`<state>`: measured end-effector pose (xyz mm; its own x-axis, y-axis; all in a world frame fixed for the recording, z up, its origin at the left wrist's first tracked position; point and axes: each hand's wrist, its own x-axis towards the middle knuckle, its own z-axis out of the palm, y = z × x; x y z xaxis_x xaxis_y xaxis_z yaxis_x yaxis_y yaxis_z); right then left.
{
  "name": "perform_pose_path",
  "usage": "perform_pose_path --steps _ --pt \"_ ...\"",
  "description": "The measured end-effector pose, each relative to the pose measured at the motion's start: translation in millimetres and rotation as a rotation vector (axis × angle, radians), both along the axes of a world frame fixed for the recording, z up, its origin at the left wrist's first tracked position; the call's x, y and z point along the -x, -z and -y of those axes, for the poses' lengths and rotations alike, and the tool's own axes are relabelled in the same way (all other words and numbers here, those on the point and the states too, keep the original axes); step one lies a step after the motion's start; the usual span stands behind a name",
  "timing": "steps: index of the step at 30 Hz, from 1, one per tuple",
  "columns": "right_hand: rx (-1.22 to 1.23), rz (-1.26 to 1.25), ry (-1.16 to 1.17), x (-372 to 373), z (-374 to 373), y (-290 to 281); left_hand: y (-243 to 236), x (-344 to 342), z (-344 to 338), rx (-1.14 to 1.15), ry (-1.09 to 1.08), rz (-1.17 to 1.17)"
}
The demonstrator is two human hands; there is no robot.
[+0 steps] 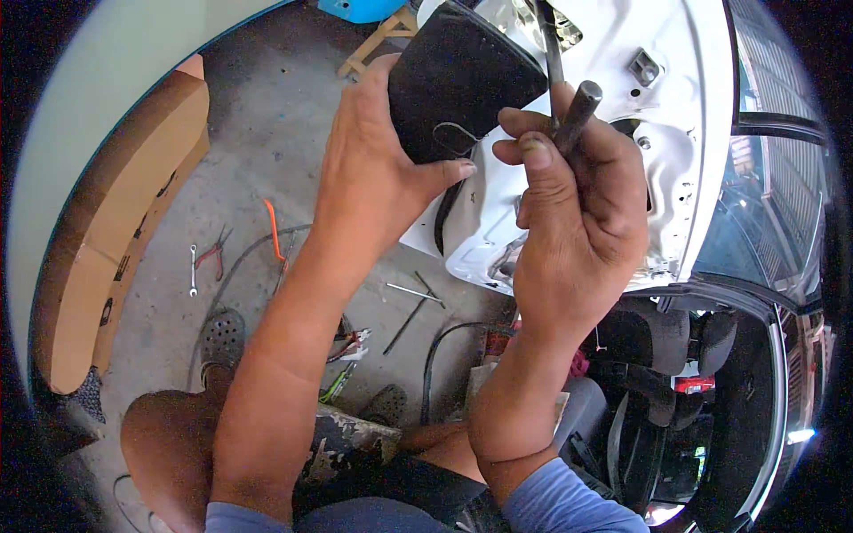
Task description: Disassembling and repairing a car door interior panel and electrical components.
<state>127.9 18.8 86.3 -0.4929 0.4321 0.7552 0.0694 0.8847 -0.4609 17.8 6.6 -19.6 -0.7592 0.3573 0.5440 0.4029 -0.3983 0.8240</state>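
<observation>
Tools [337, 385] lie on the near floor [258, 178], partly covered by the left forearm [280, 373] and hard to make out. The right hand [582, 191] grips a dark metal rod [579, 115], its lower end lost in the palm; whether it joins the bar [549, 44] beyond, I cannot tell. To the left, the left hand [364, 155] grasps a black panel [466, 84], most fingertips hidden behind it. Beyond, a white car door [666, 107] is partly blocked; a far blue object [362, 9] is cut off.
</observation>
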Motion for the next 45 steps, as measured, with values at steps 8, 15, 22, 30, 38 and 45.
perform_pose_path --steps 8,15,22,30,38,45 --pt "-0.027 0.013 0.025 1.9 -4.4 -2.5 2.8 0.4 -1.3 -0.013 -0.041 -0.040" --pt "-0.004 0.023 0.032 3.9 -0.7 -4.7 4.5 2.6 -1.4 -0.005 -0.034 -0.044" --pt "-0.013 0.056 0.040 3.6 1.5 -6.8 3.8 1.1 -0.7 0.011 -0.050 -0.043" --pt "-0.116 0.132 0.009 1.6 -2.4 -12.4 6.2 3.4 -3.6 -0.017 -0.068 -0.079" --pt "-0.084 0.163 0.035 -1.1 1.9 -17.1 4.2 3.7 -1.5 0.024 -0.072 -0.079" --pt "-0.110 0.188 0.064 0.3 6.2 -17.4 5.0 4.2 -2.7 0.035 -0.058 -0.072"
